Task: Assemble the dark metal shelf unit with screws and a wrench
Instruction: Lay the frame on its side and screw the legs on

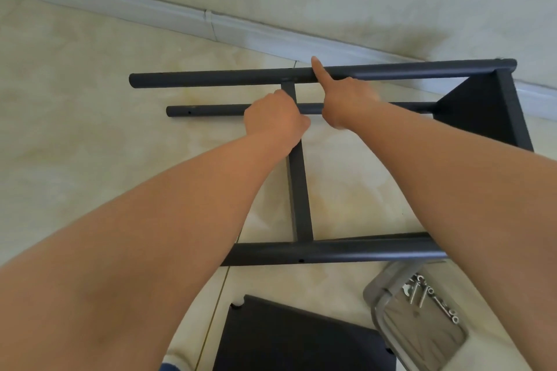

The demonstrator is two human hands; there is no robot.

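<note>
The dark metal shelf frame lies on its side on the floor. Its far top tube runs left to right, a lower far tube lies behind my hands, and a near tube crosses the foreground. A flat crossbar joins the far and near tubes. My left hand is curled round the upper part of the crossbar. My right hand has its index finger stretched over the far top tube and the other fingers curled; what they hold is hidden. A fitted shelf panel closes the frame's right end.
A loose dark shelf panel lies at the bottom centre. A clear plastic tray with several screws sits at the bottom right, partly under my right forearm. A white skirting board and wall run behind the frame. Tiled floor lies to the left.
</note>
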